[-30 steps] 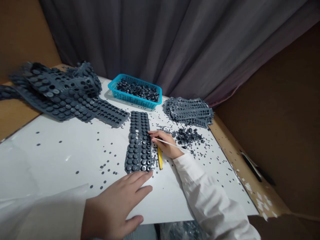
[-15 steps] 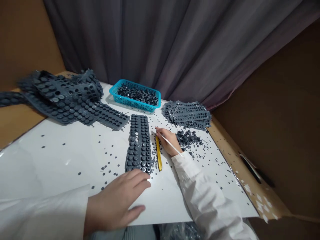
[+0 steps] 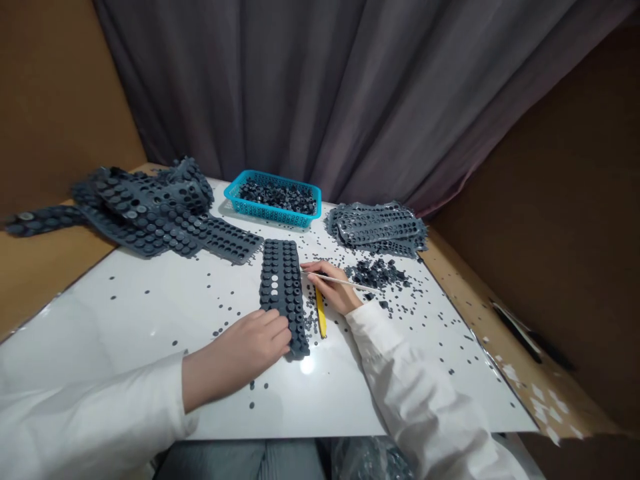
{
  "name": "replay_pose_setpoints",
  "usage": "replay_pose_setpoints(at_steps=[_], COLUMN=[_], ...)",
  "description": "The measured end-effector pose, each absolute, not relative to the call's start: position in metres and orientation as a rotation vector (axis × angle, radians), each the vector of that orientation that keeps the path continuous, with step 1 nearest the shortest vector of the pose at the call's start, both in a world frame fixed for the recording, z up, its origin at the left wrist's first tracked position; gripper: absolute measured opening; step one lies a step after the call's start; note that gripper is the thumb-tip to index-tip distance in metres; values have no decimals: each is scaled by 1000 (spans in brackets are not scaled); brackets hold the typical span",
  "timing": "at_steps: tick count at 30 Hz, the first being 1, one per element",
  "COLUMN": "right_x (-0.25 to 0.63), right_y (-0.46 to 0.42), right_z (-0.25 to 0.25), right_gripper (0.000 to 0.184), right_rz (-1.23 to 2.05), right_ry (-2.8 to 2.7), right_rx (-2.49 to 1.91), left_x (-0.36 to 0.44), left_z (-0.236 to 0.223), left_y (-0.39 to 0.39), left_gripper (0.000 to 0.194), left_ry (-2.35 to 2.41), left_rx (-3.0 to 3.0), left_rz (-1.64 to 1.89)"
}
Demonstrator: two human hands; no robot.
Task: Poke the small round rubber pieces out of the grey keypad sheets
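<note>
A dark grey rubber strip (image 3: 281, 267) with rows of round caps lies on the white tabletop in front of me. Several caps on it show as white circles. My left hand (image 3: 263, 339) is closed over the strip's near left side, its fingers bent and pressed together; the thumb is hidden. Between the thumb and fingers of my right hand (image 3: 333, 285) is a thin white stick (image 3: 360, 287), slanting back over the hand. Its tip is at the strip's right edge, too small to tell whether it touches. Beneath that hand lies a yellow utility knife (image 3: 321, 317).
A blue basket (image 3: 275, 215) full of small dark rubber pieces stands at the back. To its left is a heap of capped rubber sheets (image 3: 150, 207); to its right, stacked perforated sheets (image 3: 377, 227). A pile of dark scraps (image 3: 380, 273) and scattered discs lie on the right.
My left hand has moved forward from the strip's near end onto its left side and closed. The right hand's stick has swung flatter, its tip now at the strip's edge. The view has shifted slightly.
</note>
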State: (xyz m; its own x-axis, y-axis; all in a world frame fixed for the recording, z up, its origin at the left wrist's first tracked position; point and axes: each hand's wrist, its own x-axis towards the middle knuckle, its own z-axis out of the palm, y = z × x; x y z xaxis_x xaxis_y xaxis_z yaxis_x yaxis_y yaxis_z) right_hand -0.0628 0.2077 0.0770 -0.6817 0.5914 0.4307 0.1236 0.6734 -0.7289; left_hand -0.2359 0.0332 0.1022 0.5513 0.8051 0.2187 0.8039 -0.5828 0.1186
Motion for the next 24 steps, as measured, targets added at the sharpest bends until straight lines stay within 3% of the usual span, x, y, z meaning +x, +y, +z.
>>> replay_pose_setpoints(at_steps=[14,24], right_x=[-66,-58], right_y=[205,201], right_z=[73,76], right_gripper=[19,21], right_rz=[671,925], right_ry=[-2442,-2354], right_rx=[-307,-379], left_x=[-243,-244], left_z=[97,98], left_y=[32,32], left_gripper=[11,10], left_ry=[1272,1222], left_rx=[2673,2647], left_rz=[325,359])
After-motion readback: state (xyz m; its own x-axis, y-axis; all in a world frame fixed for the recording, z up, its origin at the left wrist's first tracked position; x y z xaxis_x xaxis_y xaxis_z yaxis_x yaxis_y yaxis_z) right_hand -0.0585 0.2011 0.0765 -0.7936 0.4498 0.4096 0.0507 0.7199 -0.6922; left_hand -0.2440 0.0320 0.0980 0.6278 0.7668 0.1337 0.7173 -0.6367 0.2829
